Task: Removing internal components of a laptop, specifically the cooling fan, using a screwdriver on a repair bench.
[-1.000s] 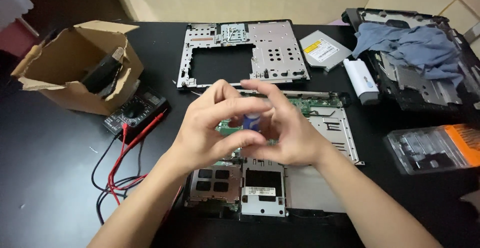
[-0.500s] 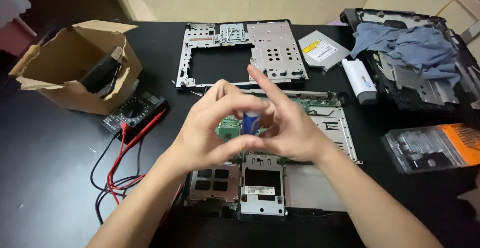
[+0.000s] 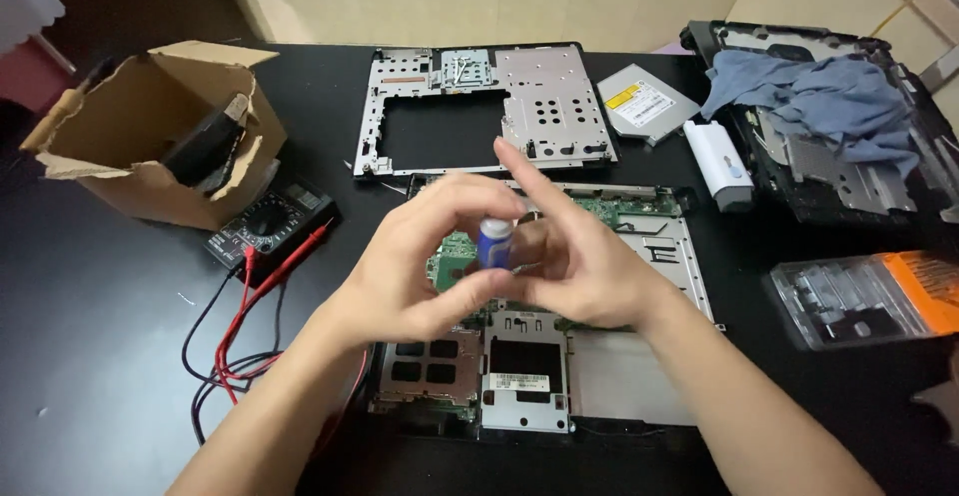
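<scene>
Head view – hands: The left hand (image 3: pixel 420 256) and the right hand (image 3: pixel 574 261) meet above the middle of a black table (image 3: pixel 120 356), fingers curled together round a small blue cylinder with a pale cap (image 3: pixel 493 241).
Grip: The left hand pinches the blue cylinder between thumb and fingertips; the right hand closes around its far side with the forefinger raised. Which hand bears the weight, I cannot tell.
Where the cylinder is: Held in the air, just above an opened laptop base with green circuit board and silver metal plates (image 3: pixel 599 356).
Step in hand: By the look of it, the small part is being worked or turned between the fingers – a fine, two-handed handling step.
Next move calls for: Likely a steady pinch and small finger motion, keeping the part over the board.
Left side: A torn brown cardboard box (image 3: pixel 150 136) stands well apart; a black multimeter with red and black leads (image 3: pixel 270 226) lies near the left forearm.
Far edge: A silver metal laptop frame (image 3: pixel 489 106) and a flat silver optical drive (image 3: pixel 649 101).
Right side: A white oblong block (image 3: pixel 719 161), a blue-grey cloth on a black laptop shell (image 3: pixel 819 96), and a clear plastic case with orange end (image 3: pixel 869 296).
Open room: Bare table shows at the lower left – the leads cross part of it.
</scene>
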